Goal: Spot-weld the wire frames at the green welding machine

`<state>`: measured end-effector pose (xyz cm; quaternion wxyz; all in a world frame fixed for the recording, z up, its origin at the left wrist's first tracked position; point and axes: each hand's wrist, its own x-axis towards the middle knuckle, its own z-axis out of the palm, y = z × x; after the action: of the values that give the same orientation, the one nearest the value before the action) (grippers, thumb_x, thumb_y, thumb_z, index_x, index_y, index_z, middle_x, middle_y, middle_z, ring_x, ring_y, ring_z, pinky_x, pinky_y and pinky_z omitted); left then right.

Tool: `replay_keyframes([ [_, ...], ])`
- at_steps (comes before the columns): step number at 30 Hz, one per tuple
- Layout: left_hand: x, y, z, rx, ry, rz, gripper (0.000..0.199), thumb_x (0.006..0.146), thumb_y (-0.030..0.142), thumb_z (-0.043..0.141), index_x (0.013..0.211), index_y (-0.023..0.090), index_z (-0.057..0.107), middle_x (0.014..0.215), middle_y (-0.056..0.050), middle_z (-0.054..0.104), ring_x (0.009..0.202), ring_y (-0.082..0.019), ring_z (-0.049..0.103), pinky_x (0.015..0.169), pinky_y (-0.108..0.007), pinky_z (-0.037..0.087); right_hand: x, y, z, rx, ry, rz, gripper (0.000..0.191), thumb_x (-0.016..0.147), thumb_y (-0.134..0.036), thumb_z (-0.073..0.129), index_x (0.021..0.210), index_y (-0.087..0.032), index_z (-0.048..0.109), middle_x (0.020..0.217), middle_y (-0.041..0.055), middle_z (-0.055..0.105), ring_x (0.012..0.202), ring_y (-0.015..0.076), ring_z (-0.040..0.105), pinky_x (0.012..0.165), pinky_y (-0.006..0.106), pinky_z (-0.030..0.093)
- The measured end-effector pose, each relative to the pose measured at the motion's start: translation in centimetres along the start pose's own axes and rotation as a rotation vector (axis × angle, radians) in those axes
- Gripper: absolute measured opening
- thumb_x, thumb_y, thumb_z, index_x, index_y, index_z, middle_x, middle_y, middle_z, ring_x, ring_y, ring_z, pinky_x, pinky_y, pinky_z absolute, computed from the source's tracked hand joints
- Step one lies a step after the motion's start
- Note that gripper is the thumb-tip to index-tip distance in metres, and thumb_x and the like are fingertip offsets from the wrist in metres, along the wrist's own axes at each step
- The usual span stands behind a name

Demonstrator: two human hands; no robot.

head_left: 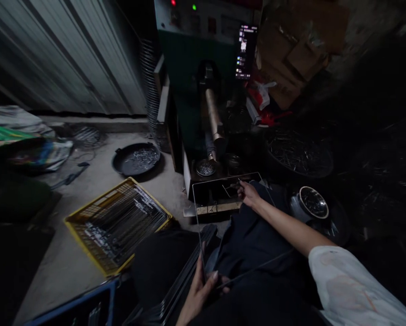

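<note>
My left hand (203, 285) is closed round the near corner of a thin bent wire frame (196, 215), low in the view. The frame rises away from it toward the machine. My right hand (248, 194), beyond my knees, pinches a small dark piece with thin wire ends; its exact shape is too dim to make out. The far bar of the frame runs just above that hand. A round dish of small metal parts (205, 168) lies under the machine's copper-coloured arm (214, 113). Several long wires (186, 276) rest across my lap.
A yellow crate (84, 246) of wire parts and a black pan (121, 165) are on the floor at left. A blue crate (111, 299) is at lower left. On the right are a metal pot (298, 208) and a wide basin (300, 154) of pieces. A lit phone screen (245, 52) hangs on the machine.
</note>
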<state>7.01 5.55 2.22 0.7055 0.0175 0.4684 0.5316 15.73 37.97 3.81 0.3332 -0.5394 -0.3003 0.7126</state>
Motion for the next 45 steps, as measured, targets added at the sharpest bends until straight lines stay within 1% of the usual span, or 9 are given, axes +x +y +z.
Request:
replay_keyframes([
  [3,-0.3,0.3,0.1,0.125,0.025,0.126,0.112,0.072,0.055,0.072,0.152,0.041,-0.004,0.072,-0.006,0.068,0.064,-0.030,0.067,0.067,-0.048,0.050,0.3,0.5,1.9,0.031,0.023,-0.064,0.033,0.083,-0.036,0.073,0.072,-0.021,0.046,0.052,-0.0078,0.053,0.042,0.0057,0.044,0.037,0.013,0.035],
  [7,-0.7,0.6,0.4,0.142,0.021,0.108,0.111,0.074,0.055,0.070,0.152,0.041,-0.008,0.075,-0.007,0.070,0.065,-0.028,0.067,0.069,-0.048,0.049,0.7,0.9,3.9,0.023,0.058,-0.128,0.032,0.075,-0.034,0.081,0.075,-0.020,0.052,0.062,-0.0068,0.059,0.045,0.0047,0.047,0.038,0.012,0.038],
  [11,-0.8,0.6,0.5,0.116,0.021,0.139,0.111,0.074,0.055,0.070,0.152,0.041,-0.008,0.072,-0.006,0.068,0.062,-0.029,0.066,0.069,-0.051,0.049,0.9,1.1,5.3,-0.021,0.101,-0.187,0.029,0.072,-0.032,0.082,0.076,-0.020,0.055,0.065,-0.0056,0.061,0.044,0.0045,0.046,0.034,0.013,0.034],
  [16,-0.7,0.7,0.5,0.123,0.044,0.152,0.113,0.073,0.054,0.070,0.151,0.040,-0.010,0.076,-0.009,0.069,0.063,-0.032,0.067,0.072,-0.054,0.048,0.8,0.6,6.5,-0.114,0.125,-0.282,0.031,0.069,-0.037,0.081,0.077,-0.019,0.058,0.067,-0.0023,0.064,0.046,0.0074,0.052,0.034,0.015,0.031],
  [20,-0.9,1.1,1.0,0.146,0.018,0.182,0.115,0.074,0.057,0.067,0.151,0.035,-0.015,0.077,-0.009,0.070,0.063,-0.034,0.067,0.069,-0.053,0.048,0.8,-0.1,6.9,-0.112,0.101,-0.325,0.037,0.062,-0.043,0.082,0.078,-0.019,0.059,0.069,-0.0015,0.066,0.052,0.0103,0.058,0.036,0.015,0.031],
  [26,-0.6,0.9,2.0,0.179,-0.026,0.244,0.108,0.084,0.057,0.059,0.150,0.029,-0.022,0.079,-0.005,0.074,0.062,-0.026,0.067,0.066,-0.040,0.050,0.8,-1.1,7.2,-0.062,0.102,-0.384,0.044,0.055,-0.048,0.082,0.077,-0.019,0.059,0.064,-0.0035,0.064,0.050,0.0103,0.057,0.035,0.016,0.028],
  [33,0.2,0.2,2.2,0.129,-0.062,0.294,0.106,0.085,0.053,0.062,0.150,0.034,-0.019,0.081,-0.004,0.075,0.058,-0.020,0.065,0.062,-0.031,0.049,0.0,-2.2,7.9,-0.004,0.107,-0.401,0.045,0.052,-0.046,0.083,0.077,-0.018,0.059,0.061,-0.0043,0.062,0.048,0.0094,0.055,0.034,0.016,0.026],
  [39,0.4,0.9,2.4,0.165,-0.135,0.346,0.097,0.090,0.052,0.055,0.150,0.035,-0.019,0.082,-0.004,0.075,0.060,-0.019,0.068,0.062,-0.029,0.050,-0.3,-3.0,8.2,0.009,0.119,-0.415,0.044,0.052,-0.045,0.084,0.075,-0.018,0.058,0.057,-0.0058,0.059,0.046,0.0089,0.053,0.033,0.015,0.027],
  [45,0.5,1.9,3.1,0.176,-0.166,0.302,0.099,0.091,0.050,0.055,0.148,0.034,-0.025,0.085,-0.004,0.075,0.062,-0.019,0.069,0.064,-0.030,0.051,-0.2,-4.1,8.2,0.016,0.119,-0.439,0.042,0.052,-0.043,0.083,0.073,-0.019,0.057,0.057,-0.0058,0.058,0.045,0.0086,0.051,0.033,0.015,0.026],
])
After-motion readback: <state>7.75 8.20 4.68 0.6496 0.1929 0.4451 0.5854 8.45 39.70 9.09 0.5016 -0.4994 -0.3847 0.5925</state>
